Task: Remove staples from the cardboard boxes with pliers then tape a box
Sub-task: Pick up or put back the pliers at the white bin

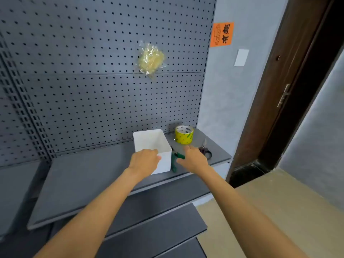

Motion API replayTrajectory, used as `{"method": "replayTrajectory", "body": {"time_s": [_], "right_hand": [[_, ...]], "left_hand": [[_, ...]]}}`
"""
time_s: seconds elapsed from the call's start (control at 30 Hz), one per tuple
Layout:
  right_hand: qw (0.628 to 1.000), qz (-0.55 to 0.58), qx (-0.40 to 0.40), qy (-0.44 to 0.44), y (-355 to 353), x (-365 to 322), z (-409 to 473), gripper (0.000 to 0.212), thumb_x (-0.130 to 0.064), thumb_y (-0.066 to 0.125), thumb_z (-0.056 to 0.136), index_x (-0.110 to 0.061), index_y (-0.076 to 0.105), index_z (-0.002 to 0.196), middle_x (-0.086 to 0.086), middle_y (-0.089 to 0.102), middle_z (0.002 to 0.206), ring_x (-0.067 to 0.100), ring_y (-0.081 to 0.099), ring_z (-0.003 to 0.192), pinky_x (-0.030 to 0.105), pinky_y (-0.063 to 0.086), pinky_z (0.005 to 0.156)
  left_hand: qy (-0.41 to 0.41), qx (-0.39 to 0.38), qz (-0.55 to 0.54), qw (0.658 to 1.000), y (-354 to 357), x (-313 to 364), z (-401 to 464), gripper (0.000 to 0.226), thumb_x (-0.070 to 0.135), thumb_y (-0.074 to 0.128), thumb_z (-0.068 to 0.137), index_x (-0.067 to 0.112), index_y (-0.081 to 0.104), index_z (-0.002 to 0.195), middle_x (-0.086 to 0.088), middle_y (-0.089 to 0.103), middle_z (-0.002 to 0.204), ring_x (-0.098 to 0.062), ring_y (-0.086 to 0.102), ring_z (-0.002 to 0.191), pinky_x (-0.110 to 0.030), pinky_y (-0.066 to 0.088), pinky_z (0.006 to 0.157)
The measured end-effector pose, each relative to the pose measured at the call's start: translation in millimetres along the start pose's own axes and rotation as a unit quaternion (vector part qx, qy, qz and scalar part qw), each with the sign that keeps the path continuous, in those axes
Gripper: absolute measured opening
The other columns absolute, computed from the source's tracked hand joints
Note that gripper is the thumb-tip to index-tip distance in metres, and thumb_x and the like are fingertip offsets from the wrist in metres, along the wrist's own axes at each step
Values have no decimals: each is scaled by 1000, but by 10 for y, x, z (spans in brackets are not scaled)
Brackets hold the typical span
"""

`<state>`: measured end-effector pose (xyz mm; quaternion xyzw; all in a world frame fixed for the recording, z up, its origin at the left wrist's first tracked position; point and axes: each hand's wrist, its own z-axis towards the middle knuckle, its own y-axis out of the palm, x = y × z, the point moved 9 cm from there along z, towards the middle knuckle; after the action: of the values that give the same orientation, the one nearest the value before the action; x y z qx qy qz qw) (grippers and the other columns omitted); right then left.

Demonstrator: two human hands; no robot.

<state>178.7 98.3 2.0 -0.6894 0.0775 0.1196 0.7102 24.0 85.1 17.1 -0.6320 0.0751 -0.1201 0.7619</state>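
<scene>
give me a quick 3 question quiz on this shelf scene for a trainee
1. True or false: the roll of yellow tape stands on the shelf behind the right hand.
2. What does the left hand touch? A) the scissors B) the white bin C) the bag on the pegboard
3. Fill in: the green-handled pliers lie between the white bin and the ____ hand.

Key
1. True; it stands near the pegboard.
2. B; the fingers rest on the bin's near rim. The scissors lie right of the right hand, and the bag hangs higher up.
3. right
</scene>
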Motion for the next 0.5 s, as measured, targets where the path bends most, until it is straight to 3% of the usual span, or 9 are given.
{"method": "replayTrajectory", "body": {"time_s": [0.23, 0.5], "right_hand": [[999, -18, -17, 24, 277, 51, 308, 68, -50, 54, 91, 0, 40, 134, 16, 45, 137, 33, 39, 127, 41, 40, 99], [996, 23, -83, 38, 525, 85, 426, 61, -46, 64, 80, -3, 52, 122, 15, 52, 126, 32, 43, 121, 38, 46, 85]], "left_hand": [[-11, -8, 10, 1000, 33, 76, 120, 31, 28, 35, 98, 10, 55, 114, -7, 63, 109, -26, 58, 95, -30, 40, 63], [-3, -11, 21, 1000, -23, 91, 120, 41, 42, 38, 97, 12, 54, 120, -4, 61, 119, -24, 55, 106, -37, 48, 78]]}}
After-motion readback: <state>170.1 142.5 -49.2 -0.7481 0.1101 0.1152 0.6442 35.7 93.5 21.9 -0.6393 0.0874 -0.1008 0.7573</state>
